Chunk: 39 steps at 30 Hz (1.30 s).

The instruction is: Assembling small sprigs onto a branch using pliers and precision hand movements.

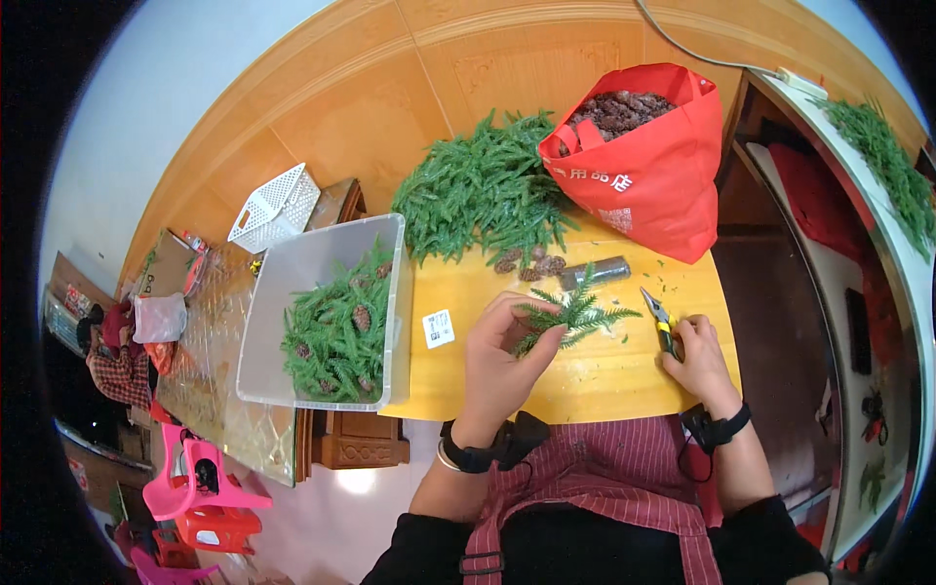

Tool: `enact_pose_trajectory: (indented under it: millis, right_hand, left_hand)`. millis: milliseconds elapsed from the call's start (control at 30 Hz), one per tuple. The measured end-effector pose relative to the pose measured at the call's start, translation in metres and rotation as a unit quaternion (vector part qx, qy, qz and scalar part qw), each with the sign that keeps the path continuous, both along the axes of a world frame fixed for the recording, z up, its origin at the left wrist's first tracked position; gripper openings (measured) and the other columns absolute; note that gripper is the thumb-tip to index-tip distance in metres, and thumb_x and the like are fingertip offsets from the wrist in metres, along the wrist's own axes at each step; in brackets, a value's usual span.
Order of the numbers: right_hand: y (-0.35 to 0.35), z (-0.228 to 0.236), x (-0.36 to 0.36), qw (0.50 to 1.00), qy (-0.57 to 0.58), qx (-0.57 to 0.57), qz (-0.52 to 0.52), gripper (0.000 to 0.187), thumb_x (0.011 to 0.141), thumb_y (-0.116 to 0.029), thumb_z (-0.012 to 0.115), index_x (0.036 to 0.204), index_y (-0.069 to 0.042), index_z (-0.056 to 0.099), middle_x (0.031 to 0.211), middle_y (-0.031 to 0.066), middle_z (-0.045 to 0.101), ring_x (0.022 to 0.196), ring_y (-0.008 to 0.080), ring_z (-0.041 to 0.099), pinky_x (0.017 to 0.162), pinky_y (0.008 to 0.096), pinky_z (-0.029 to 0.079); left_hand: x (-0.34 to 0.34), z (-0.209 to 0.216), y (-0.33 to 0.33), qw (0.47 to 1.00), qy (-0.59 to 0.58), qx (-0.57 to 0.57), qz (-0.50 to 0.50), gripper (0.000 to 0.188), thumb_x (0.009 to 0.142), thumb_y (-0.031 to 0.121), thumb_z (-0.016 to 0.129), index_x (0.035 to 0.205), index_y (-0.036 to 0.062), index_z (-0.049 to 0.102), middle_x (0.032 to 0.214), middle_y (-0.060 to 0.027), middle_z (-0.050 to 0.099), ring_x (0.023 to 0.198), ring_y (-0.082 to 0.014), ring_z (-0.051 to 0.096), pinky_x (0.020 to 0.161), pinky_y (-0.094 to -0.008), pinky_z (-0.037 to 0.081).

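My left hand (507, 341) pinches a green artificial pine sprig (581, 314) above the yellow table. At the right side of the table, my right hand (704, 359) has its fingers curled at the handles of needle-nose pliers (659, 318) with yellow and black grips. The pliers' jaws point away from me. Beyond the sprig lie several brown pine cones (548, 265) and a dark, clear-wrapped bundle (597, 272). A big pile of loose green sprigs (478, 190) covers the far part of the table.
A translucent bin (255, 361) on the left holds sprigs with pine cones attached. A red bag (643, 166) full of pine cones stands at the far right. A small white card (439, 330) lies near the bin; a white basket (278, 207) is behind it. Shelving (780, 175) borders the right.
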State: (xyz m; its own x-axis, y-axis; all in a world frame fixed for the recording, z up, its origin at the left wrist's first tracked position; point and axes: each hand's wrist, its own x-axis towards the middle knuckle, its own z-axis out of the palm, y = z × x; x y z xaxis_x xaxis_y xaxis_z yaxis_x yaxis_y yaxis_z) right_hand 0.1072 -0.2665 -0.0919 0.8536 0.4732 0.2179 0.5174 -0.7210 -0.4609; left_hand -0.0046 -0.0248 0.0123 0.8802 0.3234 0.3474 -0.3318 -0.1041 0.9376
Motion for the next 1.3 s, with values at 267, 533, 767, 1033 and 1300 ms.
enact_pose_trajectory:
  millis: [267, 533, 767, 1033, 1300]
  right_hand:
    - [-0.016, 0.048, -0.038, 0.843, 0.326, 0.426, -0.043, 0.011, 0.080, -0.009, 0.053, 0.083, 0.001, 0.055, 0.085, 0.0030, 0.046, 0.066, 0.0083, 0.047, 0.062, 0.0210, 0.040]
    - [0.008, 0.095, -0.085, 0.827, 0.371, 0.378, 0.185, 0.011, 0.079, -0.010, 0.052, 0.075, 0.000, 0.052, 0.077, 0.0086, 0.057, 0.072, 0.0176, 0.058, 0.069, 0.0293, 0.047]
    - [0.025, 0.088, -0.084, 0.799, 0.438, 0.360, 0.199, 0.024, 0.088, -0.020, 0.049, 0.093, 0.003, 0.055, 0.084, 0.0100, 0.063, 0.098, 0.0195, 0.054, 0.086, 0.0322, 0.041]
    - [0.031, 0.088, -0.081, 0.782, 0.446, 0.382, 0.210, 0.025, 0.087, -0.015, 0.051, 0.102, 0.004, 0.054, 0.094, 0.0118, 0.063, 0.095, 0.0147, 0.054, 0.087, 0.0290, 0.039]
    - [0.036, 0.092, -0.073, 0.842, 0.406, 0.288, 0.206, 0.026, 0.085, -0.015, 0.054, 0.103, 0.004, 0.055, 0.098, 0.0107, 0.062, 0.093, 0.0146, 0.054, 0.086, 0.0290, 0.039]
  left_hand:
    - [-0.008, 0.003, -0.002, 0.950, -0.094, 0.252, 0.158, 0.020, 0.068, -0.005, 0.066, 0.085, 0.0032, 0.061, 0.081, -0.0072, 0.055, 0.072, -0.0148, 0.055, 0.056, -0.0233, 0.042]
    - [-0.004, -0.004, -0.012, 0.951, -0.127, 0.226, 0.166, 0.020, 0.067, -0.005, 0.067, 0.084, 0.0029, 0.061, 0.074, -0.0095, 0.057, 0.066, -0.0191, 0.057, 0.057, -0.0250, 0.044]
    - [-0.011, -0.004, -0.017, 0.952, -0.124, 0.227, 0.166, 0.018, 0.068, -0.006, 0.067, 0.083, 0.0012, 0.060, 0.075, -0.0063, 0.056, 0.066, -0.0125, 0.053, 0.058, -0.0213, 0.041]
    - [-0.009, -0.007, -0.020, 0.967, -0.101, 0.193, 0.134, 0.017, 0.068, -0.005, 0.067, 0.082, 0.0009, 0.061, 0.073, -0.0077, 0.056, 0.065, -0.0152, 0.055, 0.057, -0.0232, 0.042]
    - [-0.012, 0.001, -0.016, 0.966, -0.067, 0.229, 0.099, 0.015, 0.067, -0.002, 0.068, 0.081, 0.0020, 0.063, 0.068, -0.0082, 0.057, 0.061, -0.0183, 0.056, 0.053, -0.0258, 0.043]
